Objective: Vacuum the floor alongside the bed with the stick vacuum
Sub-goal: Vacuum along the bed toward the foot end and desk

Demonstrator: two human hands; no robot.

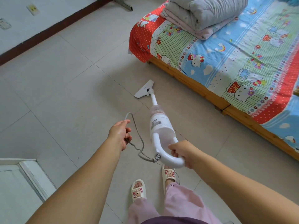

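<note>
The white stick vacuum (159,125) leans away from me, its flat floor head (144,90) resting on the grey tiles a short way left of the bed's near corner. My right hand (181,153) is closed around the looped handle at the vacuum's top. My left hand (119,134) holds a loop of the grey power cord (139,143), which runs from my fingers down to the handle's base. The bed (226,62) with a wooden frame and a cartoon-cat sheet fills the right side.
A folded grey and pink quilt (202,15) lies on the bed's far end. A wall with a dark skirting board (53,29) runs along the far left. A white door frame (30,173) stands at the near left. My slippered feet (139,189) are below the handle.
</note>
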